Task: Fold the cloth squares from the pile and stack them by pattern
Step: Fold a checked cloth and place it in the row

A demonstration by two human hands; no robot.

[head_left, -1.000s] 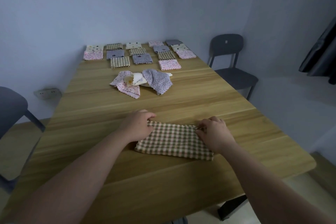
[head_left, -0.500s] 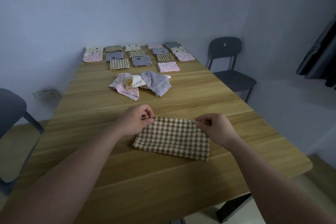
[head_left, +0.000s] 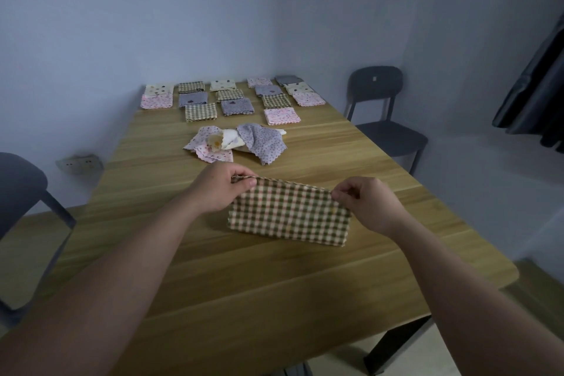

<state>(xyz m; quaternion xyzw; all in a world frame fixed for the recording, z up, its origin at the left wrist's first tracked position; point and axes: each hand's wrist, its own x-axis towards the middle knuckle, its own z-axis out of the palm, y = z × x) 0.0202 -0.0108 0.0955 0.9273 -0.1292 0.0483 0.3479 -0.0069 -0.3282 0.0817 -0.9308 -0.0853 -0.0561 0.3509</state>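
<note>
Most squares sit folded in far stacks (head_left: 232, 94), and I'm pinching the half-folded green checked cloth (head_left: 290, 212) with left hand (head_left: 221, 188) and right hand (head_left: 364, 203), small pile (head_left: 235, 142) left.

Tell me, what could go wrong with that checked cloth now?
The left hand and right hand pinch only the far corners of the checked cloth, so its layers might slip and fold crooked. The loose pile lies just beyond; reaching forward could knock it.

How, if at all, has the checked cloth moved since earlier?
Yes: the checked cloth's far edge, pinched by left hand and right hand, has shifted towards the unfolded pile.
</note>
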